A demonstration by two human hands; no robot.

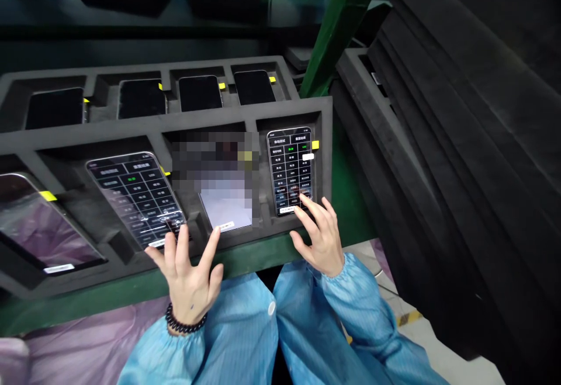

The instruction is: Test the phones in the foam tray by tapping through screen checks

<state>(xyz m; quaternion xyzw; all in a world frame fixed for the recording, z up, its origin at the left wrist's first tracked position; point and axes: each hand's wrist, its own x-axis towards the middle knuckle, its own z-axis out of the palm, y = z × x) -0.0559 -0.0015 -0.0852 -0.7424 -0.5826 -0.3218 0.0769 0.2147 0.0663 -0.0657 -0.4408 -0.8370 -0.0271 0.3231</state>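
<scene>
Phones lie in the pockets of a black foam tray [326, 169]. My right hand [322, 239] has its fingers spread at the lower part of the rightmost phone [289, 169], whose screen shows a grid of buttons with some green text. My left hand [190, 274] is spread too, its index finger at the lower edge of the middle phone [225, 207], which has a pale screen and is partly blurred out. The other fingers reach the lower edge of a phone [135, 198] with a similar button grid. Whether the fingertips press the glass, I cannot tell.
A phone [44, 227] with a dark, reflecting screen lies at the left. Behind stands a second row of dark phones [200, 93] with yellow tabs. A green post [337, 23] rises at the back, and stacked black foam trays [438, 139] fill the right side.
</scene>
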